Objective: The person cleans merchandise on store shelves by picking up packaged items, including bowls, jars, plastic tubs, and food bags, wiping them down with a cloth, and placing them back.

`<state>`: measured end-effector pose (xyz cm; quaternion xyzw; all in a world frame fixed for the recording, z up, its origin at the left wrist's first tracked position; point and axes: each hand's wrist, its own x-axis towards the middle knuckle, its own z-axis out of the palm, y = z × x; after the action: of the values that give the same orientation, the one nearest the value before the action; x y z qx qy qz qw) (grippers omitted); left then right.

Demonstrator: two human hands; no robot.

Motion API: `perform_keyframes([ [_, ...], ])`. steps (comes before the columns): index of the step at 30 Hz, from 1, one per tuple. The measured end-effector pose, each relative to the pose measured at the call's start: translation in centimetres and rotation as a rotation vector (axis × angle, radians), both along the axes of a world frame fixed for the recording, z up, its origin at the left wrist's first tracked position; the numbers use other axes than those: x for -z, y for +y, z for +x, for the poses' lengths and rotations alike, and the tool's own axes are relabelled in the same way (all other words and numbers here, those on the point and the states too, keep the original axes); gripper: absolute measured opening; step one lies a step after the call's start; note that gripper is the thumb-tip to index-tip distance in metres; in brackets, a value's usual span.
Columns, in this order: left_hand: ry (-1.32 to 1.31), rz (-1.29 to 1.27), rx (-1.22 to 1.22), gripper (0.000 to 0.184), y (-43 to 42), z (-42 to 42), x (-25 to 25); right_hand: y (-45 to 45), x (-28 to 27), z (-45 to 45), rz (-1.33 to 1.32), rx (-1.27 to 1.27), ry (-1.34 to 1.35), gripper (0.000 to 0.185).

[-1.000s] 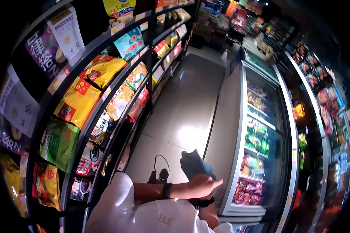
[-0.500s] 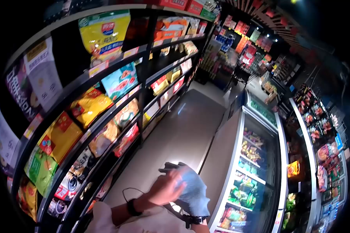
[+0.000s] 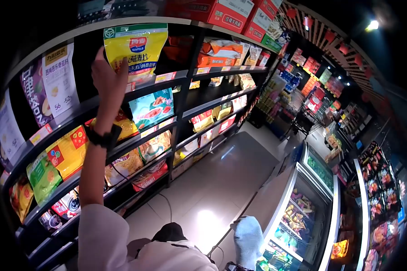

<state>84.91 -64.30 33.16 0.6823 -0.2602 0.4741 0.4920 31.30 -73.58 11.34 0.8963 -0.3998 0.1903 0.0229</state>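
Note:
My left hand (image 3: 108, 74) reaches up to the top shelf and grips a yellow and green bag of oatmeal (image 3: 142, 47) by its left edge. The thumb lies across the front of the bag, and the other fingers are partly behind it. The bag stands upright behind the shelf's front rail. Low at the right, a light blue cloth (image 3: 249, 237) covers my right hand, whose fingers are hidden; a dark band shows at that wrist.
Several bagged foods fill the shelves (image 3: 185, 113), including a teal bag (image 3: 153, 108) below the oatmeal. Price cards (image 3: 59, 81) hang at the left. A glass-topped freezer (image 3: 298, 217) lines the aisle's right side. A thin cable (image 3: 169, 205) hangs near my body.
My left hand has left the blue cloth and risen to the oatmeal bag, which it now grips. The cloth has moved right and down. The view has shifted slightly.

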Motion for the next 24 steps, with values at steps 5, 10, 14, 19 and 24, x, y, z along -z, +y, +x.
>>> perform_keyframes([
  [5,0.295,-0.133,0.057,0.084,0.0,5.4,-2.6,0.4,-2.0,3.4,0.13,-0.212,-0.09,0.006],
  [10,0.441,-0.241,0.391,0.063,-1.9,12.4,-4.3,-0.3,-1.9,5.7,0.667,-0.257,-0.5,0.015],
  [14,0.538,-0.356,0.811,0.053,-0.6,8.8,-4.6,-1.0,-0.4,5.0,0.719,-0.322,-0.511,0.016],
  [19,0.597,-0.192,1.126,0.046,0.0,10.1,-4.9,-2.8,0.5,4.1,0.657,-0.337,-0.433,0.018],
  [24,0.602,-0.155,1.086,0.044,0.2,9.7,-4.4,-5.1,1.7,3.9,0.28,-0.346,-0.182,0.015],
])
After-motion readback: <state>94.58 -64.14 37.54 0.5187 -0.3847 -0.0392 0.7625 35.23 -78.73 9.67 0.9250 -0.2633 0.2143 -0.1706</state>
